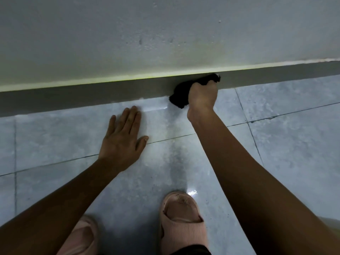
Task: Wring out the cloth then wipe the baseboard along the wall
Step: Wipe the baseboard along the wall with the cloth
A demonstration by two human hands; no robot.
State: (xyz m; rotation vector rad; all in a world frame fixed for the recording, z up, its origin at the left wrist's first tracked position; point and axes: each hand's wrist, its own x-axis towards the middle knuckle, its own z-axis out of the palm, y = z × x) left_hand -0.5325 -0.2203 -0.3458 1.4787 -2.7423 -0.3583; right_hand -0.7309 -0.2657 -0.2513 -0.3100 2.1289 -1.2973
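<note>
A dark grey baseboard (pixel 92 96) runs along the foot of the pale wall, slanting up to the right. My right hand (pixel 202 94) grips a bunched black cloth (pixel 181 93) and presses it against the baseboard right of centre; a cloth end sticks out above my knuckles. My left hand (pixel 123 138) lies flat on the floor tiles with fingers spread, palm down, a short way in front of the baseboard and left of the cloth. It holds nothing.
Glossy grey floor tiles (pixel 285 140) with dark grout lines cover the ground; a wet-looking sheen shows near the cloth. Two pink slippers (pixel 182 218) on the person's feet sit at the bottom edge. The pale wall (pixel 165 34) fills the top.
</note>
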